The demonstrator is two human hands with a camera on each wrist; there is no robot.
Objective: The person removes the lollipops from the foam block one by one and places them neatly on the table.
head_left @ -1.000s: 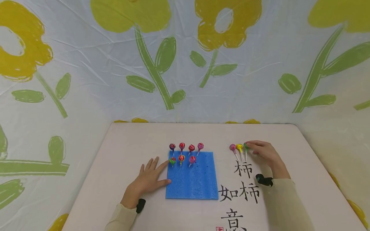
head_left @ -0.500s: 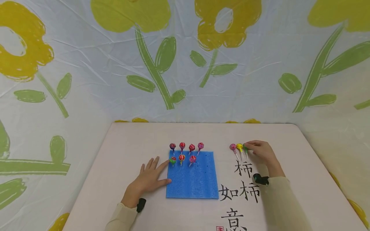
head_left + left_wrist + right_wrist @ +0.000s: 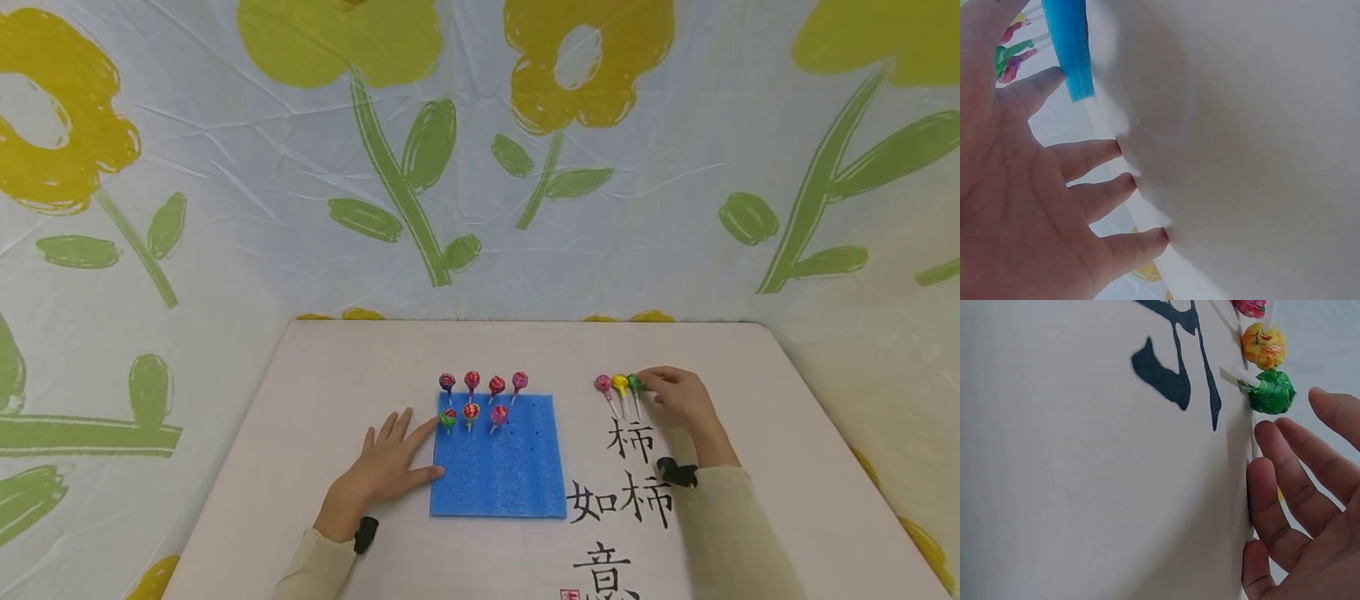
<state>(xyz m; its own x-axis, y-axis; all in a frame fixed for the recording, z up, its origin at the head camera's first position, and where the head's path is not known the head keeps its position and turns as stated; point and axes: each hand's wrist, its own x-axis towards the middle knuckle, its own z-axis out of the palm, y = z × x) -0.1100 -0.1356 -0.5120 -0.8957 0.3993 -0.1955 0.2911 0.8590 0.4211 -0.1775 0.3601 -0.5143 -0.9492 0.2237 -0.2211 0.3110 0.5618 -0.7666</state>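
Note:
At the left edge of a blue foam block [image 3: 495,483] my left hand [image 3: 386,467] lies with fingers spread. Its thumb and forefinger touch the block, while the other fingertips rest on the table in the left wrist view. My right hand [image 3: 682,404] is beside a green lollipop [image 3: 636,383]. The right wrist view shows its fingers loosely bent, with a small gap between them and the green wrapper [image 3: 1272,392]. Left of the green one lie a yellow lollipop [image 3: 619,382] and a pink lollipop [image 3: 603,383], sticks toward me.
Several lollipops stand upright in the foam's far part, in two rows, including a dark one [image 3: 447,382] and a green-and-red one [image 3: 447,417]. Black brush characters [image 3: 630,439] mark the table [image 3: 315,358]. A flowered cloth [image 3: 300,167] hangs behind.
The green lollipop has shifted slightly left, closer to the yellow one, and more of its head shows past my right fingers. My left hand has stayed in place.

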